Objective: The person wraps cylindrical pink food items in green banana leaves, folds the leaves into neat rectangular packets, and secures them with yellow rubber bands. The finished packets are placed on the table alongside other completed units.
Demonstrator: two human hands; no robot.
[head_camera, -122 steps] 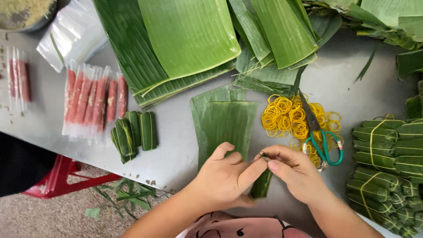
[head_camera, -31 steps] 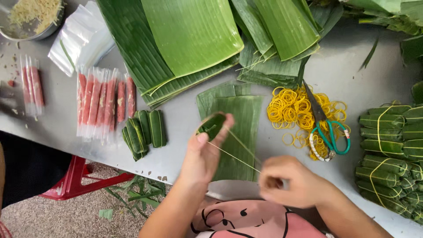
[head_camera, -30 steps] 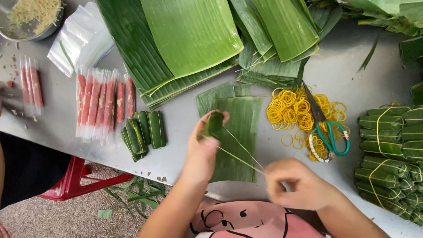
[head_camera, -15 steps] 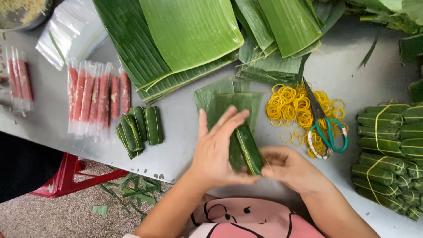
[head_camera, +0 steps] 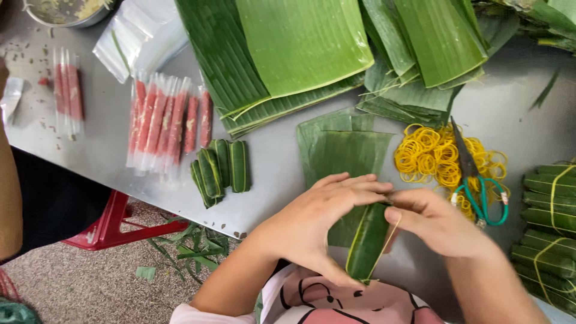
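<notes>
Left hand (head_camera: 312,225) curved over the near end of a leaf-wrapped roll (head_camera: 367,240), fingers together and laid flat across its top, thumb tucked beneath at the near edge. Right hand (head_camera: 441,225) closed in on the far right end of the same roll, fingertips pinching a thin yellow rubber band (head_camera: 389,235) running down the roll's right side. Roll itself long, dark green, tilted slightly, held just above the near table edge and over a cut leaf sheet (head_camera: 342,159) lying flat on the grey table (head_camera: 270,198).

To the right, near the right hand, a loose heap of yellow rubber bands (head_camera: 429,159) with green-handled scissors (head_camera: 477,186) lying across it. Far right, stacked bundles of tied rolls (head_camera: 549,222). To the left, well apart from the hands, four finished rolls (head_camera: 221,171) lying side by side, and beyond them a row of red sausages in clear sleeves (head_camera: 165,123). Along the far side, large overlapping banana leaves (head_camera: 300,42). Far left corner, a metal bowl (head_camera: 66,12), only partly in view. Below the table's left edge, a red plastic stool (head_camera: 111,225).
</notes>
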